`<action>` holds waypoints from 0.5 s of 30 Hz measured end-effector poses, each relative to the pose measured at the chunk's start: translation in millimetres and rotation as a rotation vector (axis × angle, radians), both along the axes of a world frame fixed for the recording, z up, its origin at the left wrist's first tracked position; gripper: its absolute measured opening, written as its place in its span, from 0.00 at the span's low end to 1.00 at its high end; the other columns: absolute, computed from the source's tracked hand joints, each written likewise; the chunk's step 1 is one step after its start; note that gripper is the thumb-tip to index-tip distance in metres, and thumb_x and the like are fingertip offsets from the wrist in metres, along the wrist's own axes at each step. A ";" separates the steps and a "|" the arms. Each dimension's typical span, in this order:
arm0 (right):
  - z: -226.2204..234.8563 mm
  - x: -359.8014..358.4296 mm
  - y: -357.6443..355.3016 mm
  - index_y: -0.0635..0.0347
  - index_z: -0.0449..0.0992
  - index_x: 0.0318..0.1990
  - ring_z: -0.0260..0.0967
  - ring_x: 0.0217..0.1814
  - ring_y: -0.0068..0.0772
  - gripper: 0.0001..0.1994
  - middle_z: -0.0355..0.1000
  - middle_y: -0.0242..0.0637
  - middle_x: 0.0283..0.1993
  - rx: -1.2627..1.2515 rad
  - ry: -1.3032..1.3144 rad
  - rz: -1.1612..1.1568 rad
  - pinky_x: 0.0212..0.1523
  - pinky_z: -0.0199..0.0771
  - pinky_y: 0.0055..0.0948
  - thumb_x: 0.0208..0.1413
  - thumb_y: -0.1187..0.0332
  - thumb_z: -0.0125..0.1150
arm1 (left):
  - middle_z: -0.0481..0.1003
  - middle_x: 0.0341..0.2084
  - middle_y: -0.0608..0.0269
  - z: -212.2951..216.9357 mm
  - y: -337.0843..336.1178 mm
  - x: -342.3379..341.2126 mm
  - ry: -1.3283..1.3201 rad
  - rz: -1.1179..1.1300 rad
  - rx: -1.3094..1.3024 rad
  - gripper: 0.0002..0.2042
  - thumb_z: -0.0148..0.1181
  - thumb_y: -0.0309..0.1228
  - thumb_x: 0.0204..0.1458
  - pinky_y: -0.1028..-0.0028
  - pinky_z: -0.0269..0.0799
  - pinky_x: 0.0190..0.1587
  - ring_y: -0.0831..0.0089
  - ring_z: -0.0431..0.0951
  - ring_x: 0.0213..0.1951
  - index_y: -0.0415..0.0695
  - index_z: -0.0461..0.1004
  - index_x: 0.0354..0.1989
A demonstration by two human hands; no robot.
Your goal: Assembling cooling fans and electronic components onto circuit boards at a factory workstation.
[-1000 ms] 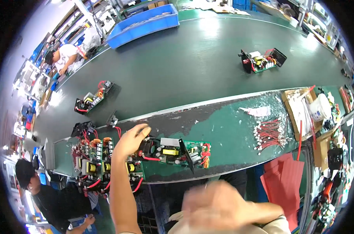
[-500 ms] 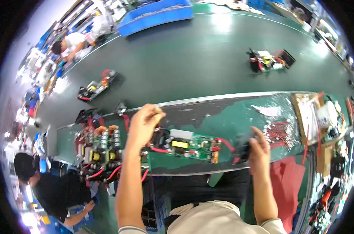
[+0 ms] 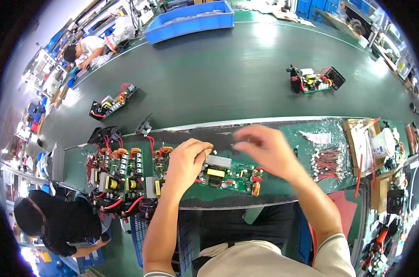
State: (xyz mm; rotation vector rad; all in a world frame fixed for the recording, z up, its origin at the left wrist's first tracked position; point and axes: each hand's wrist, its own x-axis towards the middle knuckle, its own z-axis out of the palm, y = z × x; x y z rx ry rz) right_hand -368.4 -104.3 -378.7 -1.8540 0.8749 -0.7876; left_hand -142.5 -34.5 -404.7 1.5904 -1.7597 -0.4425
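Green circuit board (image 3: 230,174) steadied by curled left hand (image 3: 185,159); blurred right hand (image 3: 265,150) grip unclear

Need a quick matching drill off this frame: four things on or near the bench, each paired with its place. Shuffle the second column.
Things:
1. blue bin
2. bundle of red wires
3. left hand
4. stack of boards with red leads

Places:
A. on the green circuit board at the bench's near edge
B. far side of the dark conveyor belt, top of the picture
C. left end of the bench, beside the left hand
D. on the bench to the right of the right hand

Pairs: 1-B, 2-D, 3-A, 4-C
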 end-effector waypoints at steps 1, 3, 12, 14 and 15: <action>-8.4 19.7 -4.6 0.64 0.78 0.44 0.75 0.38 0.22 0.10 0.79 0.33 0.39 0.021 0.012 0.083 0.40 0.74 0.24 0.55 0.74 0.65 | 0.79 0.34 0.54 -2.0 -0.2 -0.9 0.004 -0.005 -0.004 0.07 0.59 0.21 0.53 0.69 0.75 0.42 0.60 0.81 0.38 0.36 0.79 0.40; -26.2 49.9 -9.5 0.66 0.78 0.41 0.76 0.34 0.28 0.11 0.79 0.44 0.34 0.023 -0.003 0.208 0.37 0.76 0.29 0.50 0.73 0.68 | 0.79 0.34 0.54 -4.4 1.2 0.1 -0.126 -0.021 -0.112 0.07 0.60 0.22 0.52 0.67 0.75 0.42 0.57 0.80 0.37 0.37 0.78 0.39; -54.5 72.6 -22.5 0.70 0.77 0.39 0.74 0.33 0.24 0.07 0.78 0.38 0.33 0.587 -0.045 0.319 0.35 0.76 0.24 0.53 0.78 0.64 | 0.79 0.37 0.55 -1.7 7.3 9.2 -0.250 0.035 -0.199 0.14 0.64 0.23 0.49 0.65 0.75 0.42 0.58 0.80 0.38 0.43 0.76 0.45; -55.0 72.9 -25.4 0.69 0.78 0.39 0.73 0.32 0.21 0.06 0.78 0.36 0.34 0.687 -0.102 0.270 0.35 0.75 0.22 0.54 0.77 0.64 | 0.77 0.39 0.53 -5.4 8.6 8.7 -0.161 0.214 -0.339 0.12 0.63 0.24 0.51 0.65 0.76 0.41 0.56 0.79 0.36 0.42 0.75 0.45; -56.6 69.5 -25.8 0.69 0.78 0.39 0.73 0.32 0.21 0.06 0.78 0.36 0.34 0.687 -0.099 0.258 0.35 0.75 0.22 0.54 0.77 0.64 | 0.78 0.39 0.56 -1.6 14.8 -0.6 0.092 0.350 -0.207 0.11 0.63 0.21 0.52 0.70 0.77 0.39 0.66 0.81 0.36 0.40 0.75 0.44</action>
